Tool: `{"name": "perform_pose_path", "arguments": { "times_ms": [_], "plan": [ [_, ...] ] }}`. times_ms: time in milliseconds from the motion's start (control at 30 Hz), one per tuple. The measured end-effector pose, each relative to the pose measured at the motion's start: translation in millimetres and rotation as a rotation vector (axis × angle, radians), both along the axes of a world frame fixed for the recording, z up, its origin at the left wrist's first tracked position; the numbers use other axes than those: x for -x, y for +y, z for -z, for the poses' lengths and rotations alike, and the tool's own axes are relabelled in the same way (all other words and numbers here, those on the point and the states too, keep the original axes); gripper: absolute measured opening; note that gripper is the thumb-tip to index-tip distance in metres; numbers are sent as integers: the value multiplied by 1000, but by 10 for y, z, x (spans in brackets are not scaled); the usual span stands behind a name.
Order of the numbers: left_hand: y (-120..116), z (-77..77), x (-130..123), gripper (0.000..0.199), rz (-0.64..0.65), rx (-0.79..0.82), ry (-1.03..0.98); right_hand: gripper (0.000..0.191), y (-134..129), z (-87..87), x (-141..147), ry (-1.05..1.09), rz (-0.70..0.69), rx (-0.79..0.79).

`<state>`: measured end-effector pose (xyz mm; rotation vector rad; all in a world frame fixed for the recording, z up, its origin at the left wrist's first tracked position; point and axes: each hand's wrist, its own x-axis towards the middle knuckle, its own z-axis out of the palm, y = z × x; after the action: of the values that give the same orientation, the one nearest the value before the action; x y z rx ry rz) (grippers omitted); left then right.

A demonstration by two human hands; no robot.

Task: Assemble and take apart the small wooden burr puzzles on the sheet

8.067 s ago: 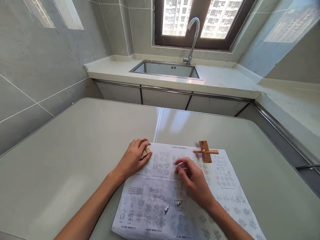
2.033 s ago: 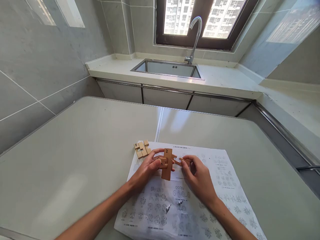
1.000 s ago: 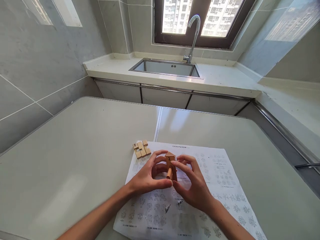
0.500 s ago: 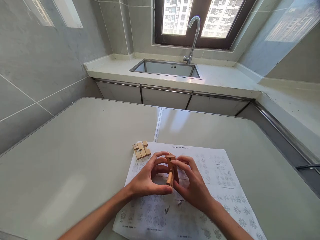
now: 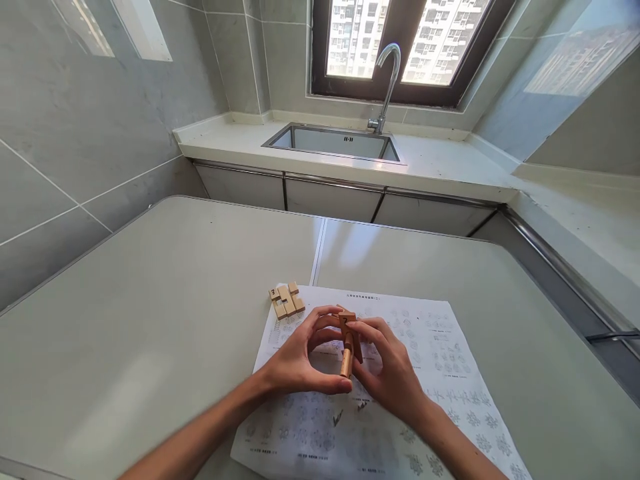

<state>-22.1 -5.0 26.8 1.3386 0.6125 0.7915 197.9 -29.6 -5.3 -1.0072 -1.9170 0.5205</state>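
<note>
Left hand (image 5: 295, 363): fingers closed in a wide C on the reddish-brown wooden assembly (image 5: 347, 325), the index along its far end, the thumb tip at its near end; the middle of the C stands open, wood on its right side. Right hand (image 5: 395, 373): fingers pinching the same assembly from the right, index tip on the numbered face, thumb lower, its exact contact hidden. Assembly sits lower centre of the frame, between the two hands and touching both, so neither is clearly nearer. Its plate, marked with what reads as a 2, stands tilted, top end away from the wearer; the short narrow bar (image 5: 346, 365) juts from it toward the wearer, long axis running down the frame, near end just above the left thumb. Whether the assembly rests on anything below cannot be told; the hands appear to carry it. Beneath, the white printed sheet (image 5: 450, 317), rows of small diagrams, on the pale glossy tabletop (image 5: 200, 300). Beyond the left knuckles, up and left, the flat pale-wood notched block group (image 5: 286, 300), marked 3, lies over the sheet's upper left corner, apart from all fingers.
</note>
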Motion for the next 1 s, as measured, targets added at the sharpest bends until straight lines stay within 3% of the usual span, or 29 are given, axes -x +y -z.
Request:
{"name": "perform_pose_path", "arguments": {
  "times_ms": [333,567,833,1000],
  "plan": [
    [-51,-15,-12,104,-19,-60,-47,41,-37,8,-34,-14,19,53],
    [-47,-30,19,101,-57,-124,32,35,-75,-73,19,-14,70,142],
    [-99,-22,16,84,-61,-98,60,39,71,-217,20,-150,157,119],
    [-160,-208,-1,45,-117,-200,213,36,157,-261,-26,-360,137,-100]
  ]
}}
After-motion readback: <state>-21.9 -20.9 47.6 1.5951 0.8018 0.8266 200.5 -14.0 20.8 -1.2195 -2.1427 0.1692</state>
